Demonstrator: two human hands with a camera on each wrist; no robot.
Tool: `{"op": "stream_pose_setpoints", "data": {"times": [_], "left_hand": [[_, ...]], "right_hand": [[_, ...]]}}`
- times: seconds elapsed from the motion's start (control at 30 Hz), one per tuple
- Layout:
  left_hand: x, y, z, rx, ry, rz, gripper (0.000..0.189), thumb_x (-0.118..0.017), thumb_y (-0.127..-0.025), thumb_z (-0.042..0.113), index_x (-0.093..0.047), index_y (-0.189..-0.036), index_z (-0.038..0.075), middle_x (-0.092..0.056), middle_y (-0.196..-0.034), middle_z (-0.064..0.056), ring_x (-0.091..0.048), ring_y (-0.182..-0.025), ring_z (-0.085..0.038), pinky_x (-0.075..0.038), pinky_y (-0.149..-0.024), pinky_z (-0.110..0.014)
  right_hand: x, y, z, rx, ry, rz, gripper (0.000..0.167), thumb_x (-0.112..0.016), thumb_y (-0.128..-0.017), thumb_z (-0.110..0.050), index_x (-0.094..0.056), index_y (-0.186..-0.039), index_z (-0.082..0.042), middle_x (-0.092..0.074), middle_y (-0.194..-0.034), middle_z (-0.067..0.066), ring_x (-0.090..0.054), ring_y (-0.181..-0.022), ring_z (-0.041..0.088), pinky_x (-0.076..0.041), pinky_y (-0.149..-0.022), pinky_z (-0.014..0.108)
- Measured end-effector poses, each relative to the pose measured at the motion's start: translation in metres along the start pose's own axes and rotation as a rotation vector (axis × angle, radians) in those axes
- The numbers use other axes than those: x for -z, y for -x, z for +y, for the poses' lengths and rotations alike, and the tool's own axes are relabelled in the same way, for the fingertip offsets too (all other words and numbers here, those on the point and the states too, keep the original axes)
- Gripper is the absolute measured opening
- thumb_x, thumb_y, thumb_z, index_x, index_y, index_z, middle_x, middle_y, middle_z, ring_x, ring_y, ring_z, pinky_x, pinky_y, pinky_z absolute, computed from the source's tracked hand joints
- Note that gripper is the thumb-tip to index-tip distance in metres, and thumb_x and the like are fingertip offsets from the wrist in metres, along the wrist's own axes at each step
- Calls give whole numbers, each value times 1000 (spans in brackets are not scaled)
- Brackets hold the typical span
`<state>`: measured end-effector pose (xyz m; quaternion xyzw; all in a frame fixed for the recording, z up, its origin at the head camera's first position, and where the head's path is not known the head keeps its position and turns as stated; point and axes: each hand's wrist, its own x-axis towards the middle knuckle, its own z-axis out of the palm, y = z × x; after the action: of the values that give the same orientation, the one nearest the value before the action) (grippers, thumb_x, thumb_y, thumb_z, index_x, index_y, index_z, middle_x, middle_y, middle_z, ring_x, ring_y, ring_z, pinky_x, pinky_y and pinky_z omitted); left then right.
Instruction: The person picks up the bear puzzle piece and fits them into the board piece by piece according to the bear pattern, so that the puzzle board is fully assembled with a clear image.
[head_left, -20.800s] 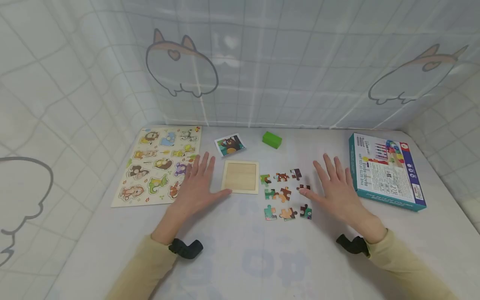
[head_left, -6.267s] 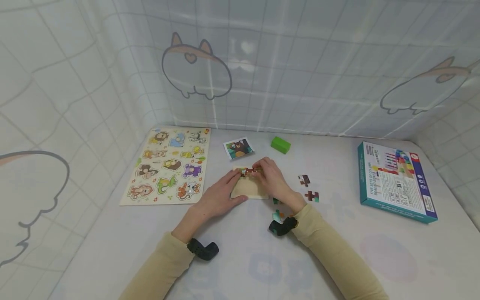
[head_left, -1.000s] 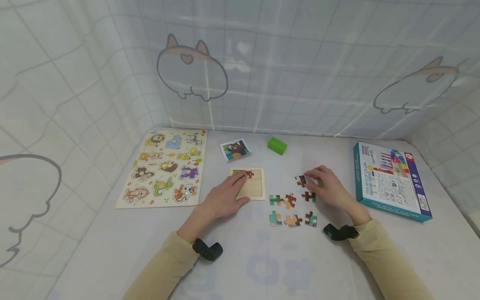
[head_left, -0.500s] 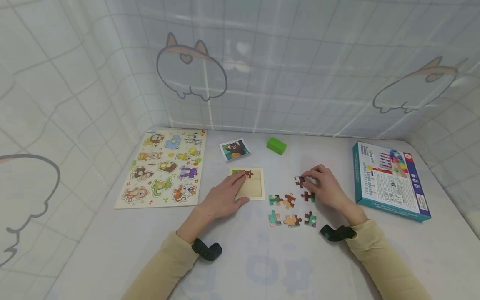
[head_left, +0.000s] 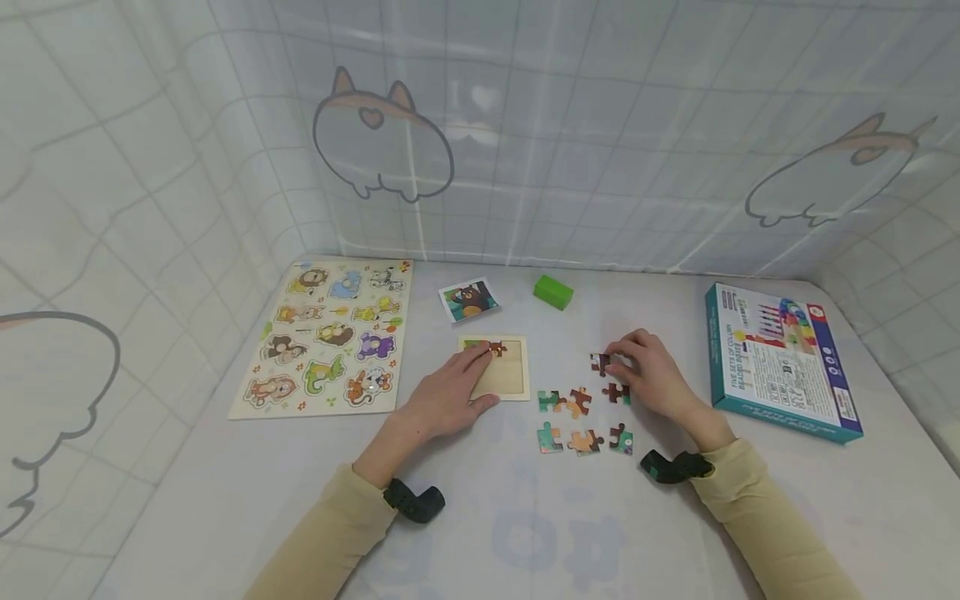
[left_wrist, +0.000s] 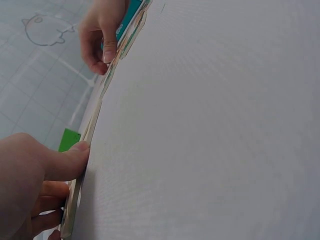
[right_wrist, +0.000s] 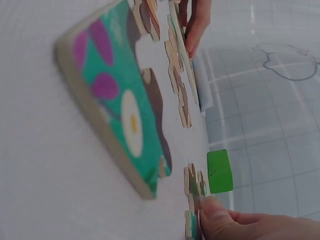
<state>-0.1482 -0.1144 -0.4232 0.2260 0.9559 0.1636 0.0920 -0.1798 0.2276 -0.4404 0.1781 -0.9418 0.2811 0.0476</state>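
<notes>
Two jigsaw pieces [head_left: 497, 348] sit along the far edge inside the square wooden tray [head_left: 501, 385]; one is partly covered by fingers. My left hand [head_left: 446, 393] rests over the tray's left side, fingers extended on the pieces and thumb at the near edge. Between thumb and fingertips, my right hand [head_left: 654, 377] pinches a dark brown and white jigsaw piece [head_left: 598, 362] at its right side, low over the table or on it. Several more jigsaw pieces [head_left: 586, 442] lie in two rows right of the tray. Large in the right wrist view is a teal piece [right_wrist: 107, 75] with purple petals.
An animal puzzle board [head_left: 322, 333] lies on the left. Behind the tray are a bear picture card [head_left: 469, 299] and a green block [head_left: 553, 292]. A boxed toy set [head_left: 783, 358] stands at the right. A patterned curtain [head_left: 570, 167] rises behind the table.
Long ago both hands lay spread and the tray held no pieces; now it holds two. In the last second, my right hand shifted slightly nearer and turned its piece a little. The left stayed put.
</notes>
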Motion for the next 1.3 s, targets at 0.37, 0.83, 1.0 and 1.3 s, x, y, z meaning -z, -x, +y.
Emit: {"op": "stream_pose_setpoints", "data": {"times": [0.37, 0.83, 1.0, 1.3], "left_hand": [[1, 0, 1, 2, 1, 4, 71, -53, -101, 45, -30, -157, 7, -21, -167, -7, -22, -153, -26, -35, -119, -45], [2, 2, 0, -9, -5, 10, 71, -52, -102, 45, -29, -157, 7, -21, -167, -8, -23, -152, -26, -37, -118, -45], [2, 1, 0, -11, -1, 5, 71, -52, -102, 45, -29, -157, 7, -21, -167, -7, -23, -152, -26, -37, -118, -45], [1, 1, 0, -15, -2, 2, 71, -52, -102, 45, -29, -157, 7, -21, -167, -7, -23, -153, -26, -36, -119, -45]], "right_hand": [[0, -1, 0, 24, 1, 11, 22, -74, -89, -6, -68, -109, 1, -57, -109, 15, -51, -102, 32, -45, -88, 47], [1, -1, 0, 33, 6, 8, 19, -72, -91, -5, -66, -108, 3, -56, -108, 15, -48, -98, 29, -43, -83, 43], [2, 0, -1, 28, 1, 7, 19, -71, -91, -4, -64, -108, 3, -57, -109, 16, -49, -100, 30, -44, -85, 45], [3, 0, -2, 14, -18, -7, 21, -69, -93, -7, -62, -110, 4, -56, -110, 17, -50, -103, 32, -46, -88, 48]]}}
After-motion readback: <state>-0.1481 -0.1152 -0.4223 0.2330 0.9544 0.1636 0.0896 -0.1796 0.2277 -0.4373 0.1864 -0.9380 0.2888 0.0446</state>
